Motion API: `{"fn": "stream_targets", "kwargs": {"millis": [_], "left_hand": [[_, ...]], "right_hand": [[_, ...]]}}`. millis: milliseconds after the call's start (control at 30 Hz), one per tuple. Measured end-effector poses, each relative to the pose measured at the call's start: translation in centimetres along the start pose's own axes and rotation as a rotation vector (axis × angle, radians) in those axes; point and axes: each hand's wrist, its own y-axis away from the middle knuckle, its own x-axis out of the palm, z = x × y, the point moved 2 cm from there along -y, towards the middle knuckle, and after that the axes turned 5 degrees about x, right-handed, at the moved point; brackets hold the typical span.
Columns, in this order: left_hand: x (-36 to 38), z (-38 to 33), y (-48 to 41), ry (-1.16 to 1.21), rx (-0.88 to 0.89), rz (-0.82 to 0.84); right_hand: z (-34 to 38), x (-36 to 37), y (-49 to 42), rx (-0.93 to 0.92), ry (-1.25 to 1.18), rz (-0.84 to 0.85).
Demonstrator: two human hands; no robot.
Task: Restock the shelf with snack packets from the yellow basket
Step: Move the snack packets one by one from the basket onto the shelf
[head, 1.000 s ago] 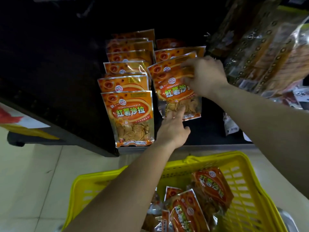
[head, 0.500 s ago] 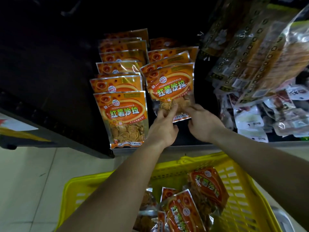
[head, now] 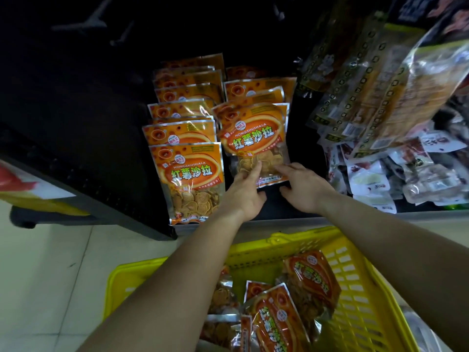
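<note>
Two rows of orange snack packets stand on the dark shelf (head: 302, 208). My left hand (head: 243, 196) grips the bottom left corner of the front packet (head: 253, 138) of the right row, thumb on its face. My right hand (head: 304, 190) pinches the same packet's bottom right edge. The left row's front packet (head: 190, 179) stands at the shelf edge, a little nearer me. Below my arms is the yellow basket (head: 365, 288), with several more orange packets in it, one (head: 312, 278) on top at the right, another (head: 274, 321) in front.
Right of the orange rows lie small white and brown snack packs (head: 368, 179). Above them hang long clear bags with dark patterned edges (head: 380, 85). Pale floor tiles (head: 50, 275) show at the lower left, beside the shelf's black base (head: 101, 199).
My right hand came down from the packet's top to its bottom right edge. My left hand stayed at the bottom left corner. The packet now stands more upright in its row.
</note>
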Motion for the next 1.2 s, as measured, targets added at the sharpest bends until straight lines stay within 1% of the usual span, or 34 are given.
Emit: {"fn": "stream_targets", "kwargs": {"millis": [100, 233, 400, 500, 633, 800, 933, 1000, 1133, 1200], "left_hand": [[-1.6, -1.4, 2.6, -0.025, 0.002, -0.007], [-3.7, -2.7, 8.0, -0.011, 0.014, -0.003], [-5.8, -2.0, 16.7, 0.0, -0.024, -0.055], [-5.9, -0.9, 21.6, -0.039, -0.059, -0.079], [-3.4, 1.1, 26.6, -0.067, -0.139, -0.04], [0.6, 3.8, 29.8, -0.012, -0.158, 0.039], [3.9, 6.9, 29.5, -0.065, -0.236, 0.151], [5.1, 8.4, 28.7, -0.08, -0.261, 0.174], [6.8, 10.1, 26.4, -0.071, -0.265, 0.182], [7.9, 10.4, 25.1, -0.056, -0.248, 0.192]], "right_hand": [[1.2, -1.4, 2.9, 0.011, 0.013, 0.001], [2.9, -3.7, 8.2, 0.012, -0.027, -0.064], [4.5, -5.0, 15.9, -0.014, -0.044, -0.122], [4.9, -4.2, 20.2, -0.014, -0.057, -0.131], [4.4, -0.2, 23.8, 0.005, -0.048, -0.072], [2.6, 6.6, 25.0, 0.097, -0.036, 0.072], [0.0, 13.0, 23.1, 0.188, -0.037, 0.227], [-1.0, 15.7, 21.9, 0.247, -0.04, 0.285], [-1.8, 18.6, 20.3, 0.292, -0.017, 0.33], [-2.5, 19.5, 19.4, 0.34, -0.102, 0.321]]}}
